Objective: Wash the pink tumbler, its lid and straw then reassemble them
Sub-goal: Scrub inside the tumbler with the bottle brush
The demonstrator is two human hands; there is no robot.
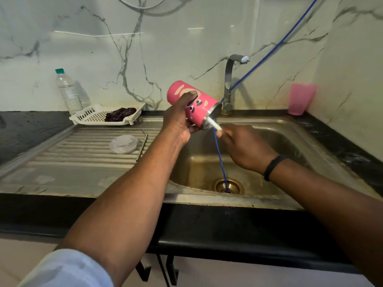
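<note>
1. The sink (269, 129) fills the frame's 3 o'clock side, with open basin under my hands. The tap (229, 79) at 12 o'clock and a blue hose (220, 158) running to the drain crowd the mouth of my work.
2. The tumbler (193, 104) is tilted, mouth toward 4 o'clock. My left hand (178, 121) wraps its middle. I judge it rigid steel, light when empty and slick when wet, best held mid-body.
3. The lid (123, 144) rests on the drainboard at 9 o'clock, apart.
4. My right hand (242, 146) pinches a white stick (214, 124), brush or straw I cannot tell, entering the mouth.
</note>
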